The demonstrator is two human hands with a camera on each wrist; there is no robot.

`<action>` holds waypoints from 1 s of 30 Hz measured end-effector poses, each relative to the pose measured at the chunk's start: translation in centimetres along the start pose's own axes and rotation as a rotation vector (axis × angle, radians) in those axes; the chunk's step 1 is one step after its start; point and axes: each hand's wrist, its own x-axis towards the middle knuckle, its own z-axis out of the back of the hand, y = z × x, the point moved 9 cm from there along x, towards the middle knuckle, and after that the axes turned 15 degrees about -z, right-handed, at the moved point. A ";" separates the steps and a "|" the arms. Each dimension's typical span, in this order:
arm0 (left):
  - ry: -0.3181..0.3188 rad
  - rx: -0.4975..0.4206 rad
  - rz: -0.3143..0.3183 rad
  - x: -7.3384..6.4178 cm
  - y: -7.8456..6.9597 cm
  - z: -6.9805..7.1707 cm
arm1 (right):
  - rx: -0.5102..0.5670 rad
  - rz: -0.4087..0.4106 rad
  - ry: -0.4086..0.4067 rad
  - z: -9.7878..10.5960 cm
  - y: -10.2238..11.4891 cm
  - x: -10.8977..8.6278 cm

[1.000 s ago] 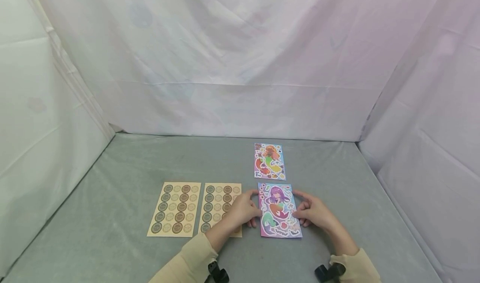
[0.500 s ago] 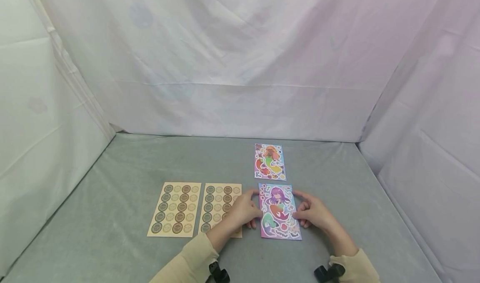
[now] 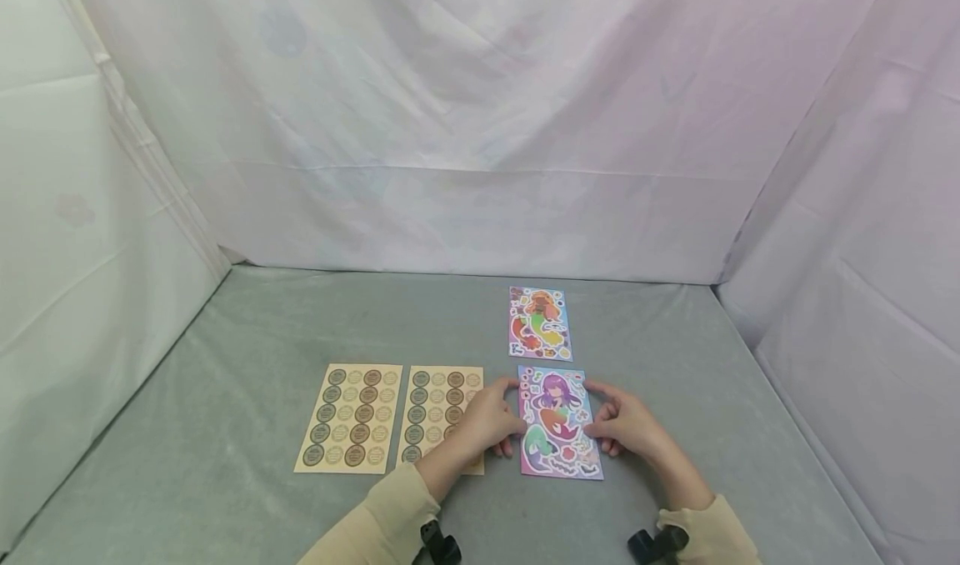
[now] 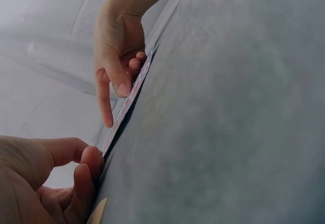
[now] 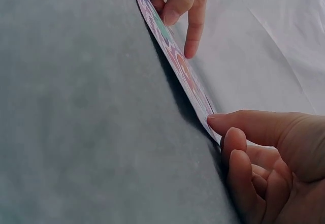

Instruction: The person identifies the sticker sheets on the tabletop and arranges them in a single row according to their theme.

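Between both hands, in the head view, is a sticker sheet (image 3: pixel 557 423) with a purple-haired mermaid on a pink and blue ground. My left hand (image 3: pixel 486 419) holds its left edge, thumb tip at the border and index finger stretched toward the far corner. On the opposite edge my right hand (image 3: pixel 628 422) has the same pose. The right wrist view shows the right thumb (image 5: pixel 218 121) on top of the sheet, other fingertips right at its edge. A narrow dark shadow runs under the sheet's near edge in both wrist views.
Beyond the held sheet lies another mermaid sticker sheet (image 3: pixel 540 323). Two tan sheets of round labels lie to the left: one at the far left (image 3: pixel 349 419), the other (image 3: pixel 427 394) partly covered by the left forearm. White cloth (image 3: pixel 480 215) walls the grey tabletop (image 3: pixel 247 398).
The mermaid sheet between the hands has shifted very slightly toward the person, its near edge now a little lower in the head view. Both hands stay almost still at its edges.
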 end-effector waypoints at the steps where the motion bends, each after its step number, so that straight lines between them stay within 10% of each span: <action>1: 0.000 -0.002 0.002 0.0 0.0 0.0 | 0.001 -0.002 0.001 0.0 0.0 0.0; 30: 0.059 -0.071 -0.031 0.1 0.1 -0.3 | -0.021 0.043 -0.002 0.6 1.0 0.1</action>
